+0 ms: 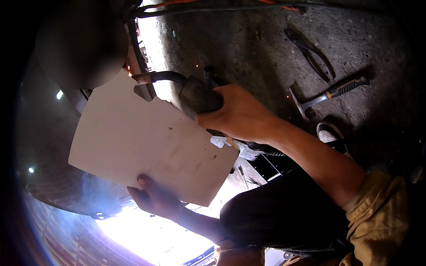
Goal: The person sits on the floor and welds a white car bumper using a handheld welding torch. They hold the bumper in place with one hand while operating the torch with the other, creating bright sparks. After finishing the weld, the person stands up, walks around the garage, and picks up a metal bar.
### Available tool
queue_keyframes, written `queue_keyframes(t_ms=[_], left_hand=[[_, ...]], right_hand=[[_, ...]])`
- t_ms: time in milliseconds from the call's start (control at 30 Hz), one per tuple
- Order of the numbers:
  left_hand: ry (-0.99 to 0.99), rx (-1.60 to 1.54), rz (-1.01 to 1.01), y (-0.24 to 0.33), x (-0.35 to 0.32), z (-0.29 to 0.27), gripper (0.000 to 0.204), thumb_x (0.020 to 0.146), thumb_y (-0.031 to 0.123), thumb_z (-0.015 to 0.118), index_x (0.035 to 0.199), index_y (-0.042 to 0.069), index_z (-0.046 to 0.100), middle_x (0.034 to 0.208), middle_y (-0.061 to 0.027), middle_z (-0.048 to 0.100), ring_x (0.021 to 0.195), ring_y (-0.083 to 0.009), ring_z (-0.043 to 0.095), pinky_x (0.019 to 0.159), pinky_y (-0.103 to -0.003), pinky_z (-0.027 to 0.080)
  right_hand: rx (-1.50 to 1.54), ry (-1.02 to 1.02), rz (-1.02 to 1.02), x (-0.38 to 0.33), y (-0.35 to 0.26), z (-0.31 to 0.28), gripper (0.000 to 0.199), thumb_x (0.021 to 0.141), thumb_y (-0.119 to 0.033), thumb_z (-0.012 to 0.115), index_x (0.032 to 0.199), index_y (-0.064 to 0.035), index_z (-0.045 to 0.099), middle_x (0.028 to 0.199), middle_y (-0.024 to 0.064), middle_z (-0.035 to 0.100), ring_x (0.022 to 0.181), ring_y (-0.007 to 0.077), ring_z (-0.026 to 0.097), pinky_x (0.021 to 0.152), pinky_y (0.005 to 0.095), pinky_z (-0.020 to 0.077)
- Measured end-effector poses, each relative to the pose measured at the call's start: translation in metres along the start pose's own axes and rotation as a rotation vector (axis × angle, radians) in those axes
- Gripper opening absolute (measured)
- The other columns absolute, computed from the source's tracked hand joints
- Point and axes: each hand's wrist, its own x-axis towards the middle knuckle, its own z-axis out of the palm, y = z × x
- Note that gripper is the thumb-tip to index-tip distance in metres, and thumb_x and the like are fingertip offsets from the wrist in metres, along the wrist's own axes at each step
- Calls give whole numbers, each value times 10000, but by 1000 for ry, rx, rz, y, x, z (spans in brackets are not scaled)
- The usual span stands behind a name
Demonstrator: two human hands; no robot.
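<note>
My right hand [242, 113] is wrapped round the dark handle of a welding torch [199, 95]. The torch's bent black neck points left, and its copper-coloured nozzle sits by small orange sparks next to a dark metal edge [135, 46]. Below the torch, my left hand [157, 197] grips the lower edge of a large, smudged white sheet [146, 133], the thumb lying on its face. The sheet is tilted and covers much of what lies behind it. A small flat grey piece [144, 92] shows just under the nozzle, overlapping the sheet's top edge.
Pliers [310, 55] and a chipping hammer [333, 93] lie on the concrete floor at right, near a shoe [330, 133]. Orange and black cables [213, 7] cross the top. Glaring light fills the lower left beside a curved shiny surface [66, 186]. A blurred dark shape [84, 44] blocks the upper left.
</note>
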Motion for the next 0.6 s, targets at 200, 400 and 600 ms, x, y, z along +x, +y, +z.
queue_keyframes(t_ms=[200,400,600], left_hand=[[-10,-56,13,-3,1,-2,545,951,404,574,1277,-28,508,1130,-177,600,991,-235,603,812,-366,514],[104,-15,-21,10,-3,-2,501,984,345,528,1304,-38,482,1184,-190,568,1031,-242,592,846,-363,520],[117,-82,-35,11,-3,-2,513,988,350,514,1329,-30,465,1205,-199,554,1063,-251,582,857,-374,520]], right_hand=[[-4,42,-59,0,0,1,224,729,-140,645,806,70,660,599,113,598,539,155,576,547,334,456],[38,12,-69,1,7,2,268,780,-201,707,863,47,651,589,53,590,498,106,551,484,279,418],[94,-22,-30,0,1,-3,231,789,-175,704,842,41,640,556,44,567,434,99,514,420,281,382]])
